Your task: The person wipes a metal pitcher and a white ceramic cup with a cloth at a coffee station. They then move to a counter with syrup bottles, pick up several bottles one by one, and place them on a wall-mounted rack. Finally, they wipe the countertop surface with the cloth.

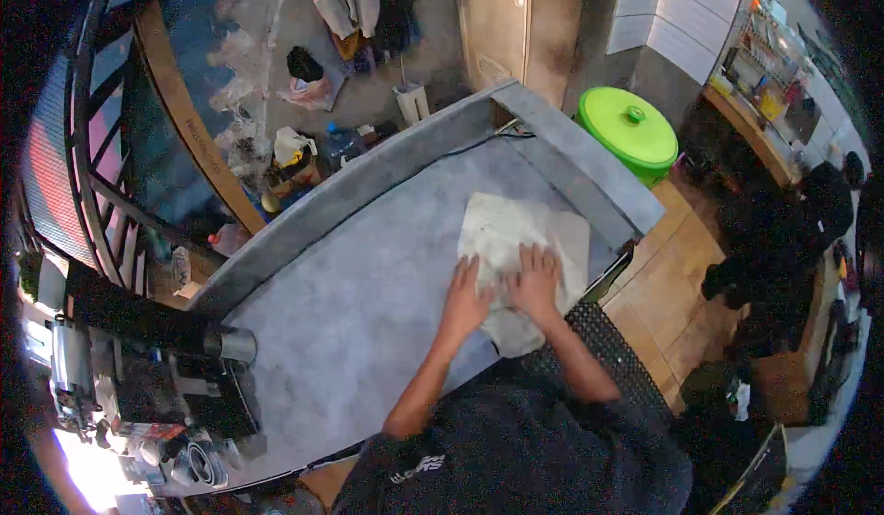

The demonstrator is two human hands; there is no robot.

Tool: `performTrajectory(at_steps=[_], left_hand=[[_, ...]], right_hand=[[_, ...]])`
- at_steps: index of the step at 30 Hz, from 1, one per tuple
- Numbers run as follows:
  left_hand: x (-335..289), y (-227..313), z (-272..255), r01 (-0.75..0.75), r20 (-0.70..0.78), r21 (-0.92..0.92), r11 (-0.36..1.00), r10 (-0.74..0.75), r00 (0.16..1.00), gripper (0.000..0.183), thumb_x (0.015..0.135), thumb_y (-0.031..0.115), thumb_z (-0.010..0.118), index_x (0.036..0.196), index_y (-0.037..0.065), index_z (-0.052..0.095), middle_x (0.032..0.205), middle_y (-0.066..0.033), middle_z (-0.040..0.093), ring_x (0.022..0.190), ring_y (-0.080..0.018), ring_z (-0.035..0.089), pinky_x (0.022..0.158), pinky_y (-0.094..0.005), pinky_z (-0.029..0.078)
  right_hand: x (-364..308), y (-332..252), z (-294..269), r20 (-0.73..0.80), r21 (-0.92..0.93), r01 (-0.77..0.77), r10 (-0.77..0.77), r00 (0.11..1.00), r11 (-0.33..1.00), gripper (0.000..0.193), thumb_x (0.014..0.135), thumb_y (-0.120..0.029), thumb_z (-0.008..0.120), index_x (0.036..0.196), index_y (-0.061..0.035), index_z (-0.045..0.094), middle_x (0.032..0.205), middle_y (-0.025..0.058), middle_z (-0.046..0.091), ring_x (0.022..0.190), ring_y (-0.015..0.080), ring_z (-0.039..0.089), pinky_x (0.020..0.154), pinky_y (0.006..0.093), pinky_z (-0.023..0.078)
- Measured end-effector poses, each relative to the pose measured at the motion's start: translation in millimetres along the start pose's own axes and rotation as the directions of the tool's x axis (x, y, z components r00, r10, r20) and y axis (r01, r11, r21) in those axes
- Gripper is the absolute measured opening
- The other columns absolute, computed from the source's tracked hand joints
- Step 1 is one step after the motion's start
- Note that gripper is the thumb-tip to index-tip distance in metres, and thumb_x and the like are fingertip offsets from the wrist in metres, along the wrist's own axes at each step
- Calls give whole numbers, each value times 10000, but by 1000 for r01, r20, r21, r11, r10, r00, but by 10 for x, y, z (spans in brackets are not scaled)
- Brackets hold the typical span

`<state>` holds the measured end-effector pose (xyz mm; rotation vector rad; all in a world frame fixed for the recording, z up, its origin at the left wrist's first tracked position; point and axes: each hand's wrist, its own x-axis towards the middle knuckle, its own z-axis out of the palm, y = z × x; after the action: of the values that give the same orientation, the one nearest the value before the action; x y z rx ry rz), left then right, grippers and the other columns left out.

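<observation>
A cream-coloured cloth [497,216] lies spread on the grey countertop [350,285], its near end hanging over the front edge. My left hand [469,299] rests on the cloth's left side with the fingers stretched forward. Close beside it, my right hand [535,281] lies on the middle of the cloth, fingers spread and pointing away from me. Both palms face down. The thumbs are slightly blurred between the two hands.
A raised grey ledge [368,179] borders the counter's far side, with a dark cable along its foot. Beyond the right end stands a lime-green lidded bin [608,124]. A metal cup [238,345] and black appliances [189,391] occupy the left end. Below is a black perforated mat [635,358].
</observation>
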<state>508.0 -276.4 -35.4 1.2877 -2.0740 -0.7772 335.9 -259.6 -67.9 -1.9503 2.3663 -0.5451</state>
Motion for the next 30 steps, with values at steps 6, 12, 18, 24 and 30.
performTrajectory(at_steps=[6, 12, 18, 24, 30], left_hand=[[-110, -27, -62, -27, -39, -180, 983, 20, 999, 530, 949, 213, 525, 1405, -17, 386, 1441, -259, 381, 1356, -379, 359, 1111, -410, 299], [-242, -51, -250, 9, -62, -304, 953, -29, 998, 495, 988, 215, 463, 1412, -25, 375, 1453, -233, 387, 1364, -350, 361, 1124, -392, 274], [-485, -153, -227, 158, -34, -362, 919, -183, 983, 506, 996, 256, 449, 1418, -15, 376, 1449, -231, 396, 1358, -345, 370, 1121, -388, 276], [-680, -414, -195, 324, -78, -440, 837, -395, 915, 484, 1006, 299, 436, 1362, -29, 453, 1398, -220, 467, 1312, -333, 434, 1097, -395, 315], [-533, -403, -312, 266, -302, -523, 810, -468, 830, 457, 1014, 302, 424, 1270, -59, 539, 1264, -207, 588, 1174, -284, 568, 1001, -387, 433]], right_hand=[[191, 150, 324, -126, -90, -72, 61, 990, 993, 675, 906, -521, 466, 1451, -131, 385, 1521, 153, 312, 1422, 364, 226, 1125, 606, 89], [831, 301, 317, -44, -139, -156, 151, 987, 978, 675, 926, -565, 386, 1482, -186, 337, 1567, 72, 240, 1449, 334, 161, 1148, 574, 55], [1340, 586, 510, -112, -225, -186, 164, 980, 956, 701, 923, -569, 396, 1501, -188, 287, 1579, 64, 206, 1444, 334, 170, 1151, 567, 9], [1994, 547, 485, -35, -203, -340, 340, 940, 918, 702, 937, -585, 324, 1525, -219, 214, 1591, 51, 166, 1468, 298, 98, 1157, 549, 71], [2510, 646, 606, -7, -145, -411, 415, 910, 900, 713, 936, -580, 340, 1512, -168, 253, 1582, 66, 193, 1454, 334, 132, 1147, 571, 72]])
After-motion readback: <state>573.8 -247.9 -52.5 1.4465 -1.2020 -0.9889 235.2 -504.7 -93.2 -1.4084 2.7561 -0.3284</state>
